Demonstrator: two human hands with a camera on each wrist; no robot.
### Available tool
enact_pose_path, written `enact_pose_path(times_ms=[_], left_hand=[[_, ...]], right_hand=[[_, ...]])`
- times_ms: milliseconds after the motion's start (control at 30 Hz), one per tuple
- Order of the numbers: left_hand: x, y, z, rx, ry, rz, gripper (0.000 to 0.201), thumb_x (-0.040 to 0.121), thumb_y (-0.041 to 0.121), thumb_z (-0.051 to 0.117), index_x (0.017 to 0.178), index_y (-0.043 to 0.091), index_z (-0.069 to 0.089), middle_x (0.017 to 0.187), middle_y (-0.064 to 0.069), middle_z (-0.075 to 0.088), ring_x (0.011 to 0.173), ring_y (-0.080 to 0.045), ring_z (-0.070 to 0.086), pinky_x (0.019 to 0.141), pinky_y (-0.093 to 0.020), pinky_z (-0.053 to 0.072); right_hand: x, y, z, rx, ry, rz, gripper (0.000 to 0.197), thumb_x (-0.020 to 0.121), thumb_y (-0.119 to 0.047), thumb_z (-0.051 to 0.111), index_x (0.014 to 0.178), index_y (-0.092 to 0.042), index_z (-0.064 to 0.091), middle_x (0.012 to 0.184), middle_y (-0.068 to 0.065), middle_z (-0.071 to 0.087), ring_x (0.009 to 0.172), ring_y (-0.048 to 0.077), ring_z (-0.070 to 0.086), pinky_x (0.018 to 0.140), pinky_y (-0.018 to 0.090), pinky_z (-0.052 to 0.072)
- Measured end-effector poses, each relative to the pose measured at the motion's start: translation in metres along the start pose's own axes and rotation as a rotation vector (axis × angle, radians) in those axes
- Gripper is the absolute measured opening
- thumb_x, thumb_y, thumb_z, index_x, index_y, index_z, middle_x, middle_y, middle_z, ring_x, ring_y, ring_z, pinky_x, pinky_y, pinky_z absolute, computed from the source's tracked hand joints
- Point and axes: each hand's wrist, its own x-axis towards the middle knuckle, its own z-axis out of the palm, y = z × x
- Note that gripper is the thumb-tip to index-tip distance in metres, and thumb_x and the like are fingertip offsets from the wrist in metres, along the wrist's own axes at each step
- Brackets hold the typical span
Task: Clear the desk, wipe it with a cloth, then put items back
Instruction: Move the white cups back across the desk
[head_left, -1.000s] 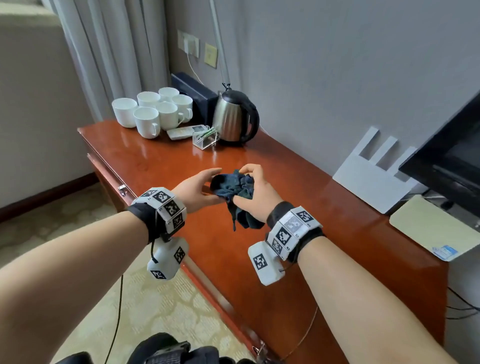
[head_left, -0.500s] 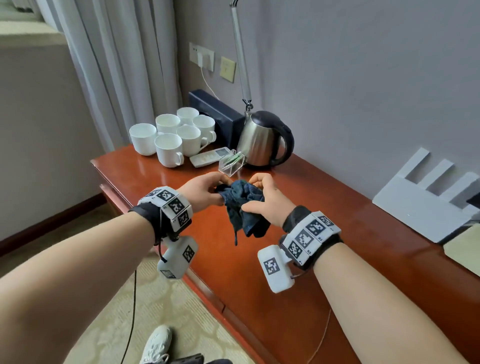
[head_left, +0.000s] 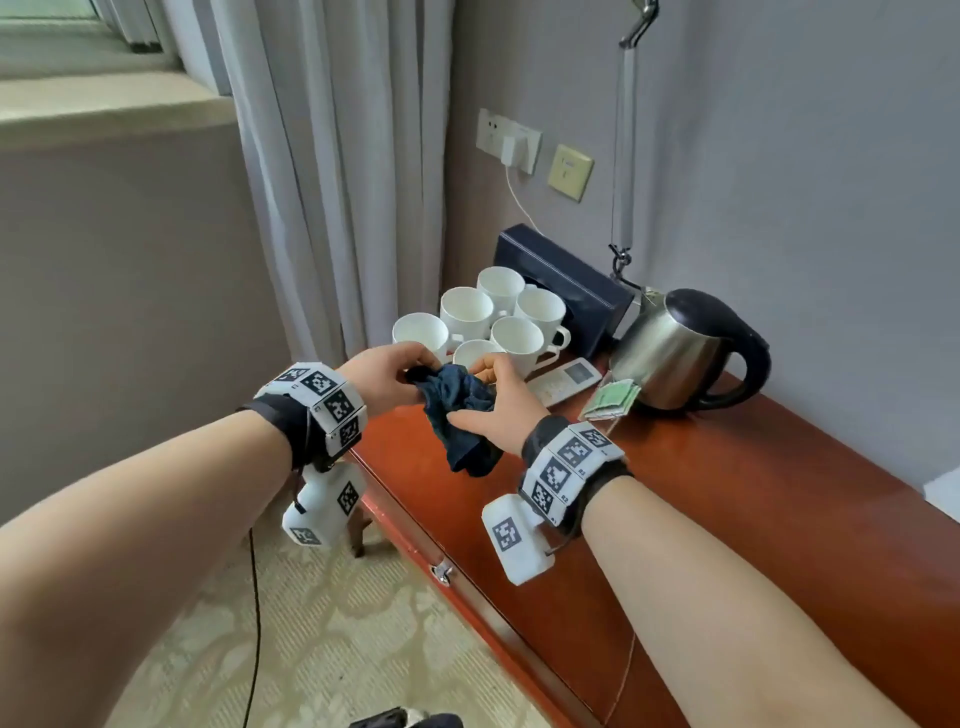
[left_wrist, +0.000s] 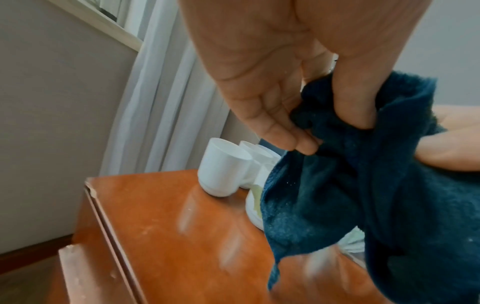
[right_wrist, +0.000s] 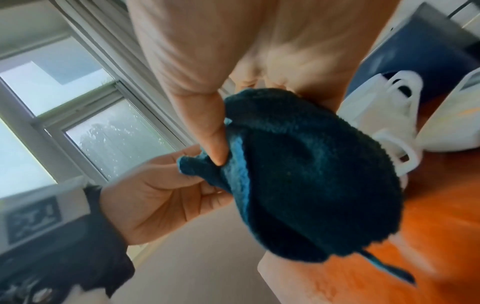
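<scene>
Cloth (head_left: 457, 410): dark blue, fuzzy terry, bunched into a crumpled wad, one corner hanging loose. Held in the air above the counter (head_left: 727, 493), near its left end. Left hand (head_left: 382, 382) pinches one edge; right hand (head_left: 496, 410) grips the bulk. Counter: glossy reddish-brown wood. Six white cups (head_left: 514, 332), glazed, cylindrical, clustered at the back. One steel kettle (head_left: 670, 358), black handle. One flat grey remote (head_left: 563, 382).
</scene>
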Motion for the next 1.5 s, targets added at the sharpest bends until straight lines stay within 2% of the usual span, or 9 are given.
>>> enact_pose_path(times_ms=[67, 167, 333, 467, 600, 800, 1033, 1167, 1500], left_hand=[[0.010, -0.014, -0.012, 0.071, 0.010, -0.017, 0.035, 0.082, 0.003, 0.065, 0.116, 0.011, 0.059, 0.110, -0.002, 0.062, 0.106, -0.018, 0.059, 0.092, -0.021, 0.041], [0.027, -0.033, -0.024, 0.186, 0.015, -0.044, 0.034, 0.084, 0.007, 0.063, 0.118, 0.013, 0.059, 0.115, -0.003, 0.062, 0.107, -0.021, 0.057, 0.087, -0.021, 0.040], [0.051, -0.066, -0.018, 0.342, -0.070, -0.122, 0.035, 0.087, 0.012, 0.059, 0.122, 0.015, 0.056, 0.119, -0.006, 0.061, 0.109, -0.023, 0.057, 0.084, -0.023, 0.040], [0.057, -0.084, 0.000, 0.451, -0.206, -0.196, 0.039, 0.087, 0.019, 0.059, 0.125, 0.019, 0.053, 0.134, -0.003, 0.053, 0.118, -0.023, 0.052, 0.097, -0.030, 0.042], [0.059, -0.084, 0.004, 0.470, -0.170, -0.241, 0.041, 0.086, 0.016, 0.059, 0.127, 0.015, 0.052, 0.129, -0.007, 0.053, 0.116, -0.025, 0.051, 0.093, -0.031, 0.042], [0.050, -0.060, 0.004, 0.500, -0.074, -0.325, 0.050, 0.087, 0.020, 0.058, 0.135, 0.020, 0.044, 0.137, -0.009, 0.042, 0.121, -0.030, 0.048, 0.097, -0.034, 0.041], [0.039, -0.014, 0.010, 0.437, 0.094, -0.238, 0.058, 0.085, 0.023, 0.063, 0.138, 0.017, 0.041, 0.146, -0.009, 0.029, 0.129, -0.028, 0.039, 0.107, -0.035, 0.034], [0.043, 0.001, 0.011, 0.419, 0.150, -0.192, 0.055, 0.085, 0.025, 0.063, 0.136, 0.019, 0.043, 0.147, -0.005, 0.028, 0.132, -0.026, 0.034, 0.106, -0.039, 0.039], [0.118, -0.026, -0.017, 0.482, -0.013, -0.181, 0.063, 0.084, 0.036, 0.064, 0.141, 0.026, 0.037, 0.145, -0.006, 0.032, 0.133, -0.029, 0.031, 0.107, -0.041, 0.033]], right_hand=[[0.022, -0.003, 0.018, -0.040, 0.007, 0.020, 0.049, 0.076, -0.017, 0.073, 0.110, -0.016, 0.038, 0.100, -0.004, 0.045, 0.100, 0.018, 0.052, 0.096, 0.038, 0.045], [0.049, -0.003, 0.040, -0.110, 0.038, 0.048, 0.051, 0.070, -0.030, 0.073, 0.106, -0.026, 0.038, 0.098, -0.011, 0.044, 0.105, 0.022, 0.054, 0.096, 0.045, 0.044], [0.072, 0.010, 0.072, -0.138, -0.064, 0.133, 0.058, 0.078, -0.018, 0.070, 0.126, -0.015, 0.039, 0.127, 0.011, 0.040, 0.119, 0.028, 0.046, 0.106, 0.038, 0.037], [0.066, 0.029, 0.075, -0.267, -0.180, 0.189, 0.057, 0.085, -0.020, 0.064, 0.134, -0.017, 0.036, 0.137, 0.012, 0.035, 0.126, 0.029, 0.042, 0.110, 0.036, 0.032], [0.055, 0.033, 0.054, -0.323, -0.204, 0.169, 0.051, 0.089, -0.021, 0.058, 0.135, -0.017, 0.039, 0.140, 0.008, 0.035, 0.125, 0.026, 0.045, 0.109, 0.035, 0.034], [0.038, 0.023, 0.013, -0.196, -0.046, 0.183, 0.025, 0.092, -0.019, 0.051, 0.115, -0.015, 0.059, 0.122, 0.002, 0.060, 0.113, 0.019, 0.056, 0.096, 0.027, 0.042], [0.017, 0.028, -0.033, -0.146, 0.113, 0.126, 0.028, 0.093, -0.019, 0.048, 0.120, -0.016, 0.055, 0.121, 0.002, 0.058, 0.111, 0.020, 0.056, 0.094, 0.031, 0.044], [0.018, 0.032, -0.046, -0.158, 0.170, 0.118, 0.030, 0.092, -0.020, 0.051, 0.122, -0.017, 0.053, 0.120, 0.000, 0.057, 0.109, 0.017, 0.055, 0.089, 0.027, 0.042], [0.068, 0.037, -0.029, -0.274, 0.185, 0.356, 0.046, 0.089, -0.029, 0.056, 0.132, -0.020, 0.042, 0.136, 0.004, 0.045, 0.123, 0.022, 0.047, 0.098, 0.034, 0.040]])
